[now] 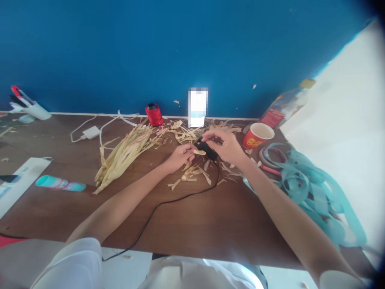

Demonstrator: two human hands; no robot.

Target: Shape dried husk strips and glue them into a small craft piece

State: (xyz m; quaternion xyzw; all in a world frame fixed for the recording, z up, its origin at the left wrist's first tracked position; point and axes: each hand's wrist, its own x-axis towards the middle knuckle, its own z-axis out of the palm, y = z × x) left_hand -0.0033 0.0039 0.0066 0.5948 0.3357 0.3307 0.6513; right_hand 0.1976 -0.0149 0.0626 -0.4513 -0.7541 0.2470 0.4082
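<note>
My left hand (182,156) is closed, its fingertips pinching a small pale yellow piece of husk (199,152). Over a black corded device (211,153) hovers my right hand (223,144), fingers bent and drawn together at the tips. What those fingertips hold, if anything, is too small to make out. The device lies on the brown table (180,220), partly hidden by the right hand, and its black cord (168,203) runs toward the front edge. Scraps of dried husk (190,172) lie around both hands.
A bundle of dried husks (126,156) lies left of my hands. A lit phone (197,108) leans on the blue wall, near a red can-like object (154,115). To the right are a red paper cup (258,135) and tangled teal ribbon (319,196). A white charger (90,132) sits at left.
</note>
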